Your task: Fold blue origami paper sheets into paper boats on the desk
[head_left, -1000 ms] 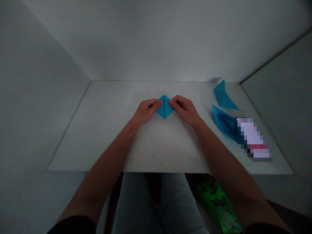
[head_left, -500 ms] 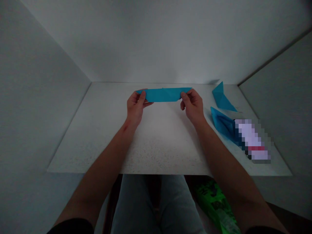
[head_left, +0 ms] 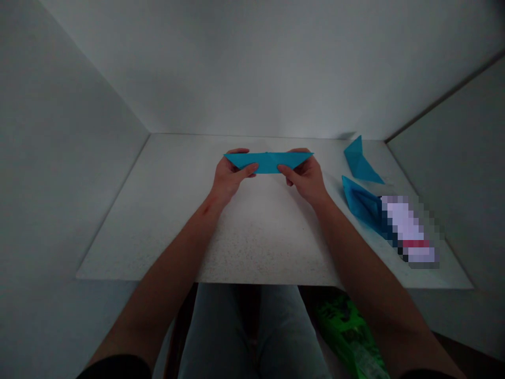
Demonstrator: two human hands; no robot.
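A folded blue paper boat (head_left: 267, 160), long and flat with pointed ends, is stretched level between my two hands above the white table. My left hand (head_left: 232, 172) grips its left part, the thumb pressed on the near face and the fingers behind. On the right part, my right hand (head_left: 304, 175) pinches the paper in the same way, thumb in front. Both thumbs lie close to the lower middle edge. Parts of the fingers are hidden behind the paper.
To the right on the white table (head_left: 165, 231) lie a folded blue paper piece (head_left: 360, 162) and an open blue paper boat (head_left: 365, 208). A pixelated pale object (head_left: 408, 226) touches the boat. Below the table edge is a green bag (head_left: 351, 326). Walls enclose the table.
Both thumbs have slid inward from the ends to the lower middle. The pointed ends now show as slanted corners, and the paper sits slightly lower.
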